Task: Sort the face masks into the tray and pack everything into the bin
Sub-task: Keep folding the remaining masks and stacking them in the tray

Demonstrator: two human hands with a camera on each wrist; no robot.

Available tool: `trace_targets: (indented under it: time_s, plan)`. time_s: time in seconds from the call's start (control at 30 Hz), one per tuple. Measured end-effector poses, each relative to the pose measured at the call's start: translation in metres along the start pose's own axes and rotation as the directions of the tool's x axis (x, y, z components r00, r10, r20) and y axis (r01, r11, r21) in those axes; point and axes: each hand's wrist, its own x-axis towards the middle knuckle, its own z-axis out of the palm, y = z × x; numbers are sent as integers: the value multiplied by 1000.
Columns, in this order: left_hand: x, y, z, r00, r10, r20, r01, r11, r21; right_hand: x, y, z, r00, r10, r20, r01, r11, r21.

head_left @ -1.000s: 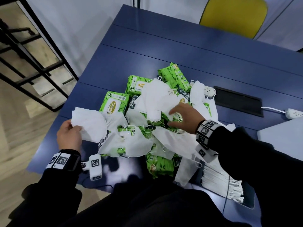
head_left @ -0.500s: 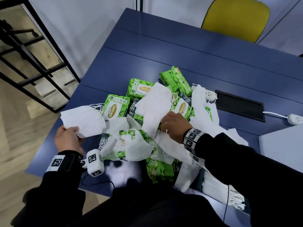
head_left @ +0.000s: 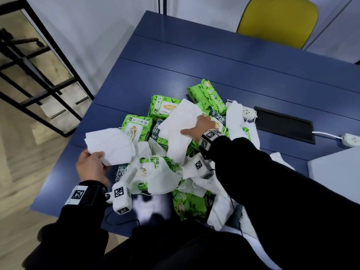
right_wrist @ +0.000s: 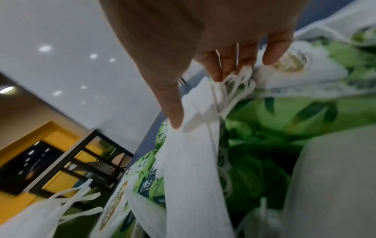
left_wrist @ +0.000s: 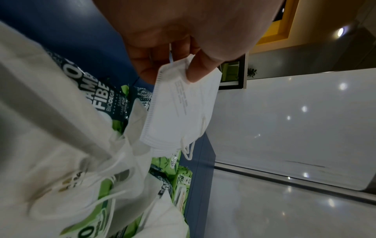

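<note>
Left hand point(head_left: 91, 166) is pinching a white mask point(head_left: 109, 146) by its corner, thumb on top and fingers point(left_wrist: 146, 70) curled under it; in the left wrist view the thumb is pressing the mask's point(left_wrist: 179, 112) top edge. That mask is hanging clear of the pile, above the counter's point(head_left: 175, 75) left edge.

Right hand point(head_left: 200, 127) is holding a second mask point(head_left: 179, 131) over the middle of the pile. Thumb is sticking out toward the left, lying against the fabric; fingers point(right_wrist: 230, 64) are pressed close together and hooked into the ear loops point(right_wrist: 238, 82). This mask point(right_wrist: 193, 161) is draping down over the green wipe packs point(head_left: 136, 129).

More loose masks point(head_left: 159, 178) are lying tangled among the packs across the near half of the counter, toward the near edge. A stack of masks is partly showing at the near right corner behind the right sleeve point(head_left: 272, 191); can't tell what it's sitting in.

White power strip point(head_left: 248, 113) is lying beside the black cable hatch point(head_left: 284, 125) at the right edge. Yellow chair point(head_left: 276, 20) is standing past the far edge.
</note>
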Motion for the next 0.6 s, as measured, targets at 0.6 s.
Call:
trace_targets:
  time_s: [0.6]
  plan:
    - [-38,9,34,948,30,316,-40,999,24,-76,90,-69,993,-26,-114,117,221,968]
